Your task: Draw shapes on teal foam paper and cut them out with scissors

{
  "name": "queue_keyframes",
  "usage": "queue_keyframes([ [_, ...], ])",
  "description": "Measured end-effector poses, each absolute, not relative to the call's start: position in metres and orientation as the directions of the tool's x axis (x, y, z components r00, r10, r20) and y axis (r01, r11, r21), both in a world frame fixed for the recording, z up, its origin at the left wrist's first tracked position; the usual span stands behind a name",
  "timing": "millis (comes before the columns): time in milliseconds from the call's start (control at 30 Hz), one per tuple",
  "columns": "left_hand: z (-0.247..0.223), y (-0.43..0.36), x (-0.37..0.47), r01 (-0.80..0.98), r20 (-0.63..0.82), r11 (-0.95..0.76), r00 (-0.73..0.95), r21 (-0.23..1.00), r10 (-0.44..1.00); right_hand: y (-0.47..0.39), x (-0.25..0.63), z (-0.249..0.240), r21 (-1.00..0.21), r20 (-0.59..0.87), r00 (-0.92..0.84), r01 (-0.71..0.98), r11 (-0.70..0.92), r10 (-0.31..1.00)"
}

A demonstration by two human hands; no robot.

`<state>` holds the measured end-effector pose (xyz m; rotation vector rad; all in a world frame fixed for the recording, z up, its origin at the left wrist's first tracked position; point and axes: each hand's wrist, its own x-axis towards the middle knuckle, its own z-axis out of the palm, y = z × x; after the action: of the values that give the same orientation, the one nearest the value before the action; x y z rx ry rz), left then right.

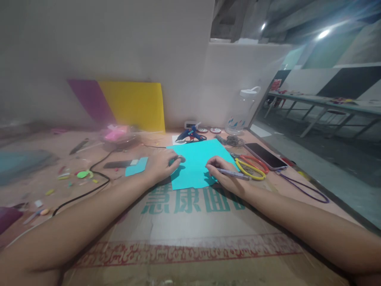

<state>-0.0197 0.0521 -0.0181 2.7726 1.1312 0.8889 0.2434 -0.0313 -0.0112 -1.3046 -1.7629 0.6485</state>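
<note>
A bright turquoise sheet lies flat on the printed cardboard in front of me. My left hand is at the sheet's left edge, its thumb and fingers closed round a small grey piece whose kind I cannot make out. Over the right part of the sheet, my right hand is closed on a pen, with the barrel slanting back across the hand; its tip is hidden by the fingers. Just right of that hand lie scissors with yellow and orange handles.
A blue glue gun stands behind the sheet. A phone with a purple strap lies right, near the table edge; a clear bottle stands behind. To the left are a black cord, a turquoise scrap and foam bits.
</note>
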Motion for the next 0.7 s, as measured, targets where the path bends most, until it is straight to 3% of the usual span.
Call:
queue_keyframes([
  [367, 0.008, 0.001, -0.001, 0.431, 0.555, -0.898, 0.726, 0.091, 0.405, -0.045, 0.244, 0.012, -0.692, 0.355, -0.343, 0.53, 0.491, 0.87],
  [567, 0.009, -0.014, 0.007, 0.403, 0.518, -0.911, 0.764, 0.084, 0.385, -0.054, 0.233, 0.022, -0.673, 0.269, -0.416, 0.564, 0.478, 0.869],
  [700, 0.011, 0.003, 0.0, 0.395, 0.44, -0.906, 0.793, 0.153, 0.42, -0.045, 0.23, 0.032, -0.648, 0.261, -0.429, 0.586, 0.486, 0.865],
])
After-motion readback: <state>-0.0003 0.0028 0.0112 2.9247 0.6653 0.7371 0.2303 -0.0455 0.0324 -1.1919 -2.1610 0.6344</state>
